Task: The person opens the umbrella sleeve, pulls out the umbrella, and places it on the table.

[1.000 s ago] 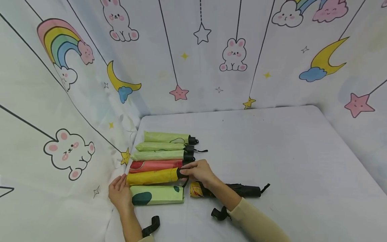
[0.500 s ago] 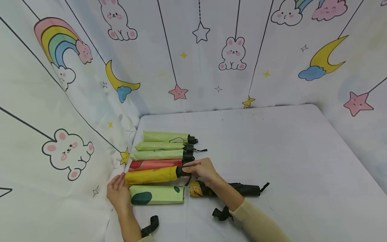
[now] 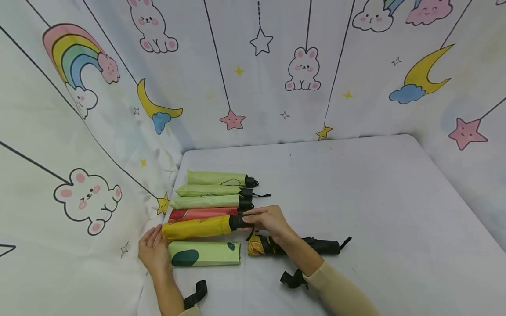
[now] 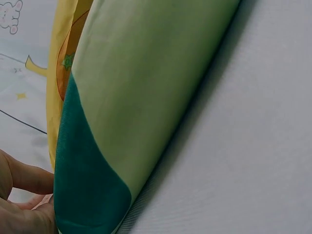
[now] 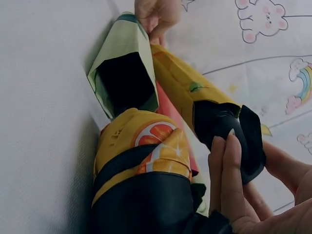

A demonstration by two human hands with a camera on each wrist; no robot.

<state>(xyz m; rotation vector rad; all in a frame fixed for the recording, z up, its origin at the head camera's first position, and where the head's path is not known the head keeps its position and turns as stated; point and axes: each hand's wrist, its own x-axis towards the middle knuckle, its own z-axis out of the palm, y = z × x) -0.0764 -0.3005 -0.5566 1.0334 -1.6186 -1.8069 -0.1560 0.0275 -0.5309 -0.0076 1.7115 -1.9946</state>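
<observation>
A folded umbrella (image 3: 237,222) with a black end sits in a yellow sleeve (image 3: 197,227), tilted with its black end raised. My right hand (image 3: 269,222) pinches that black end between thumb and fingers; in the right wrist view, fingers (image 5: 229,180) wrap its sides. At the sleeve's closed left end my left hand (image 3: 153,251) pinches the fabric. In front lies a flat light-green sleeve (image 3: 213,253) with dark-green patches, its mouth dark and hollow in the right wrist view. To its right is an unsleeved black umbrella (image 3: 322,246) with an orange-slice print, partly hidden by my right forearm.
Behind the yellow sleeve lie a red sleeved umbrella (image 3: 205,213) and several light-green sleeved umbrellas (image 3: 213,178), side by side with black ends rightward. A white table (image 3: 336,184) bears everything. Curtains (image 3: 257,96) with cartoon prints stand along its back and sides.
My right hand has moved slightly right and up, drawing the black end a little further out of the yellow sleeve. My left hand stays at the sleeve's left end.
</observation>
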